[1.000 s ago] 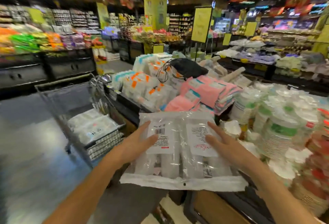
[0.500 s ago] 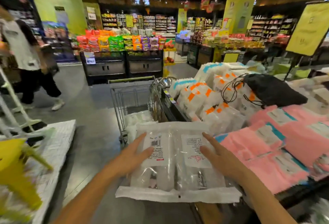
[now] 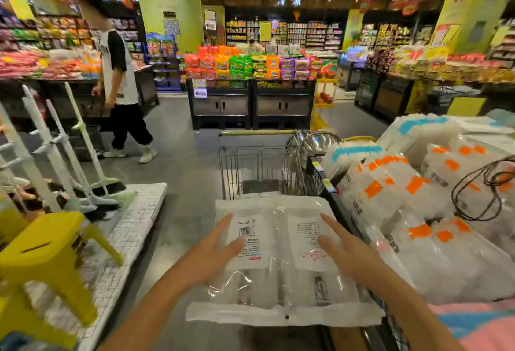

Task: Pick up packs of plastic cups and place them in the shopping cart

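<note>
Up close, both hands' fingers straight, flat on clear pkg (image 3: 281,256), contents unclear, cart (image 3: 259,166) partly hidden.

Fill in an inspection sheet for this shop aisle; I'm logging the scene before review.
Surface: grey polished floor; no table under the hands.
Job's things: clear plastic pack with white printed labels, held flat in front of the wire shopping trolley.
Clutter: display bin of clear packs with orange tags on the right; yellow plastic stool and white mop handles on the left.
Hands: left hand and right hand with straight fingers on the pack's top.
Cables: black looped cord on the bin.
Surroundings: person in white top walking; stocked shelves behind.
</note>
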